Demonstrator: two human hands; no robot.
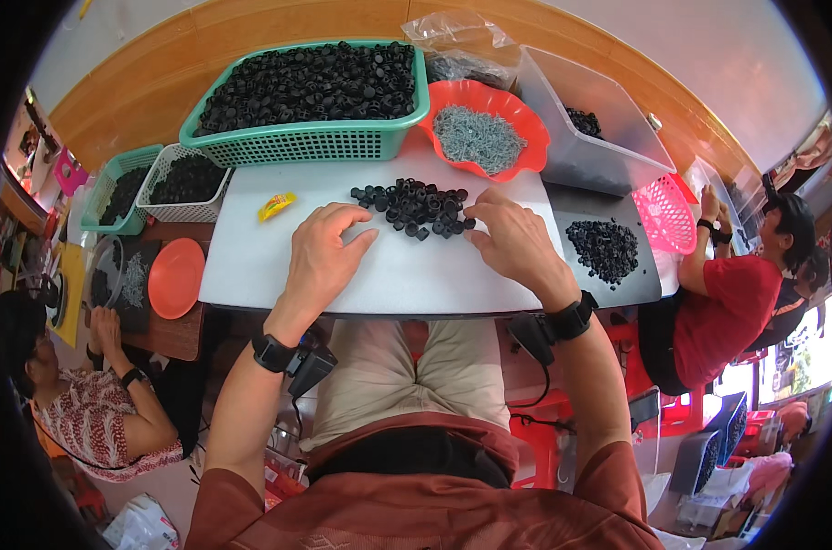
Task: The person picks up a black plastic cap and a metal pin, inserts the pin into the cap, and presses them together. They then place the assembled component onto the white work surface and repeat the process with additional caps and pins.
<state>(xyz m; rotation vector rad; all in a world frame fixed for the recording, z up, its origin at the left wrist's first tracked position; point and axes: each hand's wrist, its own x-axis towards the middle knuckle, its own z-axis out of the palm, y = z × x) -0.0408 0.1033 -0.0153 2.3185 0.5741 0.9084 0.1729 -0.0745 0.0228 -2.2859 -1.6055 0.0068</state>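
Note:
A loose heap of small black plastic caps (414, 205) lies on the white work surface (416, 280) in front of me. At the heap's left side my left hand (327, 249) rests with thumb and fingers apart and nothing between them. My right hand (519, 242) is at the heap's right edge, fingers curved and thumb apart from them, close to the outermost caps. Whether its fingertips touch a cap is hard to make out. Left of the heap lies a small yellow packet (276, 205).
Behind stand a green basket (301, 144) full of black parts, a red scalloped bowl (443, 94) of screws and a clear bin (599, 151). Smaller black parts (603, 250) lie on a dark board at right. An orange plate (176, 278) is at left. Co-workers sit on both sides.

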